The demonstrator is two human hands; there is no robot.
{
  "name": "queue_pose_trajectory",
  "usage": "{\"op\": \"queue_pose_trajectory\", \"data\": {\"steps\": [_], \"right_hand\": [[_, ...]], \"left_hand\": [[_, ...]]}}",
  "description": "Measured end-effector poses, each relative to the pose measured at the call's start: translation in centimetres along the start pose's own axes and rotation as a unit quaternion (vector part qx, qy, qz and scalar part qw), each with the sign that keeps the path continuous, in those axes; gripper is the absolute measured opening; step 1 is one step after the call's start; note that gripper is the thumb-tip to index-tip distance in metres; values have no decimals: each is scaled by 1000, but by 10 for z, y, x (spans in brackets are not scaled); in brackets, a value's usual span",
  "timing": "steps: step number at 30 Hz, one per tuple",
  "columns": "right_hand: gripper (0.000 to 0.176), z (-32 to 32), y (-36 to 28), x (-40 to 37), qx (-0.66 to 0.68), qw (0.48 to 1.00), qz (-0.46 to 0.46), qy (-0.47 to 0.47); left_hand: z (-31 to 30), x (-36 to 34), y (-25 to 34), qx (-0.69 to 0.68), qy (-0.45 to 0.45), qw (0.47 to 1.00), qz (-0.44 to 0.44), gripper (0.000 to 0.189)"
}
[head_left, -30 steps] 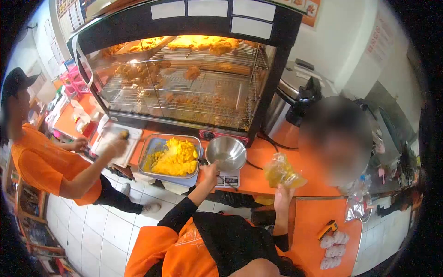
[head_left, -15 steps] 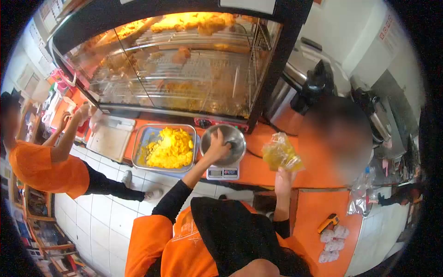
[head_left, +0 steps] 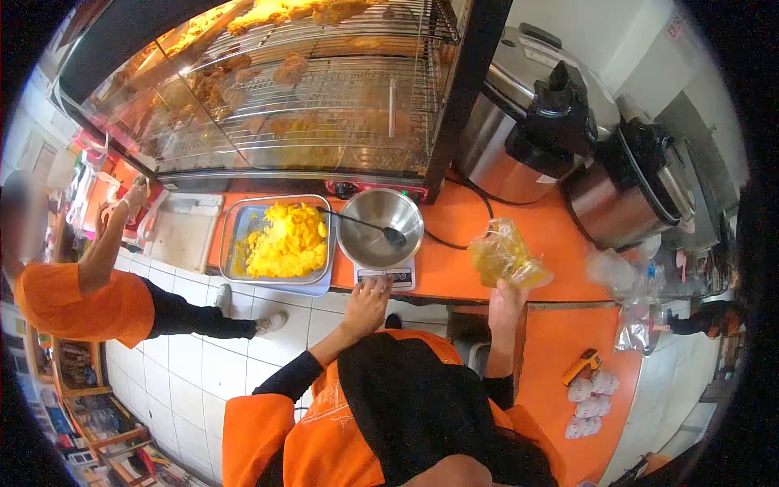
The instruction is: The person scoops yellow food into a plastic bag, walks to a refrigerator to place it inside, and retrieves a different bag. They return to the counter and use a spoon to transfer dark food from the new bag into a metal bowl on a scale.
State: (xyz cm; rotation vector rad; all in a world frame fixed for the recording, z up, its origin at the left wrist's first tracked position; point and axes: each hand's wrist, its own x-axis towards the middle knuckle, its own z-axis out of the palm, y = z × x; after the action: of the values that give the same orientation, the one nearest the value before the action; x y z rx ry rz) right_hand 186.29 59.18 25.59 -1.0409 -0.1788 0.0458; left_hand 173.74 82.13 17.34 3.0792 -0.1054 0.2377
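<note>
My left hand (head_left: 369, 303) has its fingers stretched over the front edge of a kitchen scale (head_left: 402, 279), holding nothing. On that scale rests a steel bowl (head_left: 365, 246) with a black spoon (head_left: 394, 237) in it; the spoon's handle reaches over the rim towards the tray. My right hand (head_left: 506, 303) is closed on the lower edge of a clear plastic bag (head_left: 510, 258) with something yellow inside. Left of the bowl, a metal tray (head_left: 228, 258) holds a heap of yellow food (head_left: 288, 243).
Behind the tray stands a glass food warmer (head_left: 308, 122). Two large cookers (head_left: 503, 154) are at the right. A white cutting board (head_left: 185, 231) lies at the left, near a co-worker in orange (head_left: 89, 300). Wrapped packs (head_left: 588, 406) and a yellow-black tool (head_left: 581, 366) lie lower right.
My left hand has moved out of the bowl, down to the scale's front. The spoon now shows lying in the bowl. The bag remains in my right hand. The view has shifted.
</note>
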Motion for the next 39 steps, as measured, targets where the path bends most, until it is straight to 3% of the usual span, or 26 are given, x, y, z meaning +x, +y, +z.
{"op": "queue_pose_trajectory", "data": {"steps": [7,10,13,15,16,17,20,23,25,27,29,31,32,33,34,36,37,39], "right_hand": [[90,-2,2,5,-13,1000,17,-13],[70,2,4,5,25,999,23,1],[70,9,2,10,29,998,-2,-54],[71,6,4,11,14,995,15,-93],[72,5,6,12,5,993,24,-112],[72,7,9,12,-8,991,44,-124],[72,29,21,3,-40,983,83,-160],[69,78,32,-17,-27,974,92,-204],[65,110,32,-28,4,961,128,-245],[64,119,56,-29,-118,934,23,-338],[65,143,64,-36,-200,898,-52,-388],[60,167,60,-47,-262,860,-127,-419],[58,180,61,-52,-291,838,-164,-431],[60,192,68,-62,-226,871,-97,-426],[60,202,66,-64,-250,843,-111,-463],[63,218,55,-63,-295,782,-137,-532],[67,225,58,-65,-247,790,-83,-555],[60,242,56,-75,-167,808,62,-561]], "left_hand": [[30,-6,8,97,-38,994,18,49],[26,-5,15,106,-68,992,-2,52],[10,-7,17,-9,-37,996,-75,56],[-26,-8,13,-166,-120,972,-118,62],[-38,-10,5,-244,-160,947,-138,66],[-45,-12,-11,-423,-85,898,-85,68],[-107,-12,-16,-662,-53,737,-124,72],[-124,-11,-1,-756,121,633,-112,80],[-108,-12,1,-824,218,508,-123,84],[-112,-16,4,-852,294,404,-155,79],[-103,-26,-9,-843,289,414,-187,70],[-105,-40,-23,-923,267,223,-166,57],[-113,-48,-31,-917,265,227,-192,58],[-119,-57,-40,-911,263,231,-218,58],[-124,-67,-50,-904,259,234,-245,59],[-132,-93,-72,-887,255,294,-250,63],[-136,-107,-83,-877,252,323,-253,66],[-136,-132,-105,-834,248,426,-247,73]]}}
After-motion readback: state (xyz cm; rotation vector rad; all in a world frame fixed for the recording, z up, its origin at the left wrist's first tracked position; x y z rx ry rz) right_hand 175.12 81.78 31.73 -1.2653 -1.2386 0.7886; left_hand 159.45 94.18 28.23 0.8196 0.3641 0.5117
